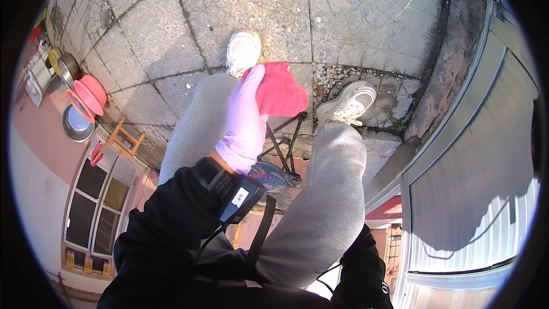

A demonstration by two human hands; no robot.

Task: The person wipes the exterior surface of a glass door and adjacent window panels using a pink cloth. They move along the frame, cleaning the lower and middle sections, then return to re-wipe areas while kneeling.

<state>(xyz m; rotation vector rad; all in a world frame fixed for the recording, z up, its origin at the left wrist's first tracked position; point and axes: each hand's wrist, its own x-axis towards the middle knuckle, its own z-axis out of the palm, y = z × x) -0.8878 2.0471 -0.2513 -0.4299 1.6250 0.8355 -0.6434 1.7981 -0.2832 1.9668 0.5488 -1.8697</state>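
My left hand [247, 94], in a long lilac rubber glove, reaches down between my knees. It grips a bunched red cloth [282, 92] that hangs beyond the fingers, above the paving. The cloth hides part of the fingers. Below the hand stands a folding stool [275, 176] with crossed black legs and a patterned fabric seat. A dark device with a white label [239, 197] is strapped to my left forearm. Of my right arm only the black sleeve [366, 269] shows at the lower right; my right hand is out of the picture.
My white shoes [347, 102] stand apart on cracked paving slabs [251, 6]. Pink plastic basins [90, 94], a metal basin [78, 122] and a small wooden stool [127, 139] are at the left, by a window [94, 206]. A ribbed metal door [474, 166] rises at the right.
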